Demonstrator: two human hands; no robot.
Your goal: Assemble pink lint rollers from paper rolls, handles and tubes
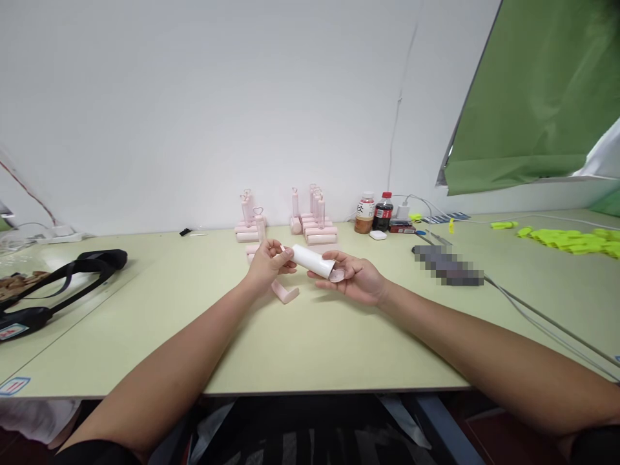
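Held between my hands is a smooth white tube (312, 261), tilted down toward the right. My left hand (270, 263) pinches its upper left end, with the fingertips closed there. At the lower right end, my right hand (361, 278) has its fingers around the tube's rim. A round pale pink disc (337, 276) shows at that end, against the right fingers; whether it is joined to the tube I cannot tell. Below the left hand, a curved pale pink shell piece (285, 292) lies on the table. Just behind that hand stands a clear pink tube with a heart-shaped top (259, 226).
Toward the wall are several pink cylinders (320, 234) with upright tubes. Right of them stand a white-capped bottle (365, 213), a cola bottle (383, 212) and a small box (402, 227). Yellow-green pieces (571, 242) and cables lie right; a black strapped frame (62, 284) lies left.
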